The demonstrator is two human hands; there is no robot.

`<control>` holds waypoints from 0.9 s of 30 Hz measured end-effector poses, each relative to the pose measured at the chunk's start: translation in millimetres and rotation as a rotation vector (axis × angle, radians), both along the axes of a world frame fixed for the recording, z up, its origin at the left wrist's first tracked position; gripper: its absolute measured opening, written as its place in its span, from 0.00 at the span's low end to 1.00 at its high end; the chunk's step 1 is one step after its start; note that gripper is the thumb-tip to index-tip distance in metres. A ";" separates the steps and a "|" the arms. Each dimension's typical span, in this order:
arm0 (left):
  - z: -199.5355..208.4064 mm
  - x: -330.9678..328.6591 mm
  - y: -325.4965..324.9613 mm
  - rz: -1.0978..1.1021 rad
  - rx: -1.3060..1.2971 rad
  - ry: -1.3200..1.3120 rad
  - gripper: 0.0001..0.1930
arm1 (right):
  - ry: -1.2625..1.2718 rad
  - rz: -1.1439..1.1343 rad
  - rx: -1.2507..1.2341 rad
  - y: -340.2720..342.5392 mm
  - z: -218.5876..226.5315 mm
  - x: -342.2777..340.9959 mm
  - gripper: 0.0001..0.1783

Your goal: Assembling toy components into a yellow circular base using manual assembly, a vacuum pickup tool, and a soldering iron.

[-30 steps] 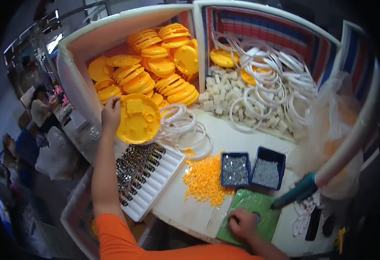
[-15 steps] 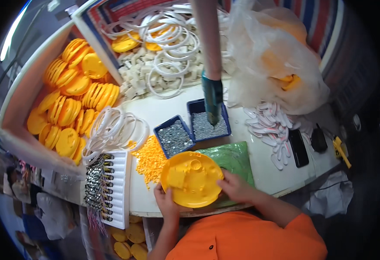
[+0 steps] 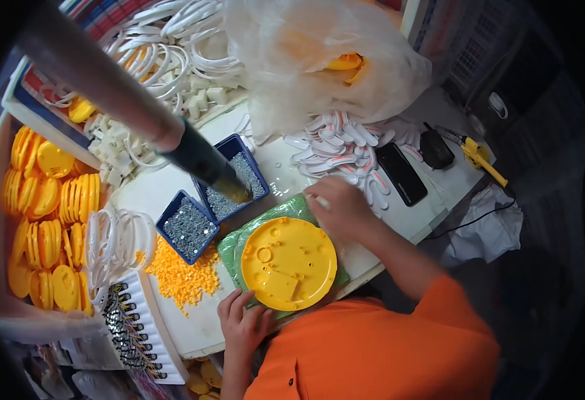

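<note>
A round yellow plastic cover, its inner side with small posts facing up, lies on a green plastic-wrapped pad at the table's front edge. My left hand is by the cover's lower left rim with its fingers apart; whether they touch the rim is hard to tell. Beyond the cover's upper right edge, my right hand is closed, pinching a small white plastic piece. Next to that hand spreads a pile of curved white plastic pieces.
A thick tool hangs over two blue trays of small metal parts. Left are orange bits, white rings, a white rack with wired parts and stacked yellow covers. Right are a black phone and yellow-handled tool.
The yellow cover, held up in both hands before, now lies on the green pad. My right hand has left it and moved toward the white pieces. The whole view has shifted and turned.
</note>
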State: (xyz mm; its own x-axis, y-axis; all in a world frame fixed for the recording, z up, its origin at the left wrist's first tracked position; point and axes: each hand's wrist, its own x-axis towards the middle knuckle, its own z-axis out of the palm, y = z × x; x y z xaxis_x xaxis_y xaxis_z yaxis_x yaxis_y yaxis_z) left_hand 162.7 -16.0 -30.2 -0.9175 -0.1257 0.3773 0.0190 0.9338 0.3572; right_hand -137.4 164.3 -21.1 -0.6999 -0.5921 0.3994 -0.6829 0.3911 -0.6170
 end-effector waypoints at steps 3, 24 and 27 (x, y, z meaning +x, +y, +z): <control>2.0 -4.5 1.2 -0.015 -0.020 0.029 0.17 | 0.141 -0.263 0.078 47.7 -1.3 -32.4 0.17; 5.0 -28.2 10.4 -0.133 0.081 -0.029 0.22 | 0.089 -0.669 0.408 99.2 -25.9 -78.8 0.26; 1.9 -29.4 11.8 -0.132 0.089 -0.013 0.20 | 0.086 -0.659 0.435 102.8 -24.7 -83.3 0.27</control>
State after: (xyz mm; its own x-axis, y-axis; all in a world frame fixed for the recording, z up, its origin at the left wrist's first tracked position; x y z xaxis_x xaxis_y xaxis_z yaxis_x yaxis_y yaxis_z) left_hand 133.3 -4.2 -28.3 -0.9329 -0.0364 0.3583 0.1342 0.8882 0.4395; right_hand -220.7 267.1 -45.8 -0.9376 -0.1817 0.2965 -0.2652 0.9252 -0.2716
